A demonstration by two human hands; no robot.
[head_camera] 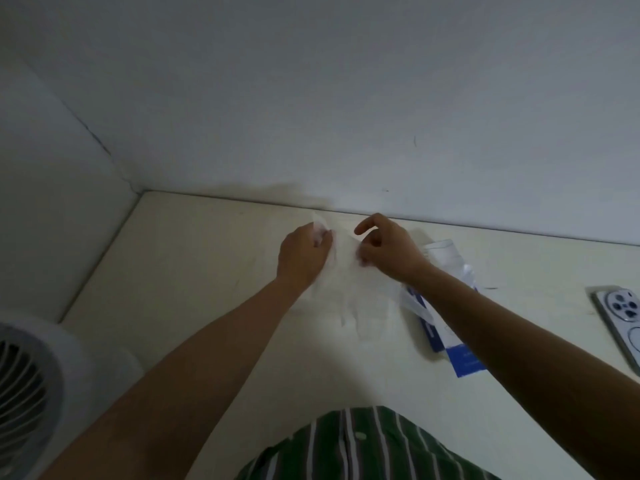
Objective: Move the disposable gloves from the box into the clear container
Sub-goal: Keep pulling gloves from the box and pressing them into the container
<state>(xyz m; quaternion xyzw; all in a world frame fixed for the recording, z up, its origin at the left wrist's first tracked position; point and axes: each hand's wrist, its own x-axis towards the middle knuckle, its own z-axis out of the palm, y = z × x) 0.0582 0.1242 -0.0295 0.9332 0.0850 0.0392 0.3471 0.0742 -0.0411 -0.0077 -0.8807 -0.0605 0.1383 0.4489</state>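
Cream surface (190,306) by the wall: left hand (303,258) and right hand (384,251) pinch one clear glove (349,289), box (460,358) at four o'clock; transfer looks unfinished.

Table (207,271): set in a corner, wall (346,98) behind and to the left.
Fan (27,375): near left corner.
Glove (349,282): centre of table, toward the back, pinched at its far end between left hand (303,258) and right hand (388,252).
Box (460,358): just right of glove, partly under the right forearm.
Phone (620,323): far right, flat on table, well apart from box.
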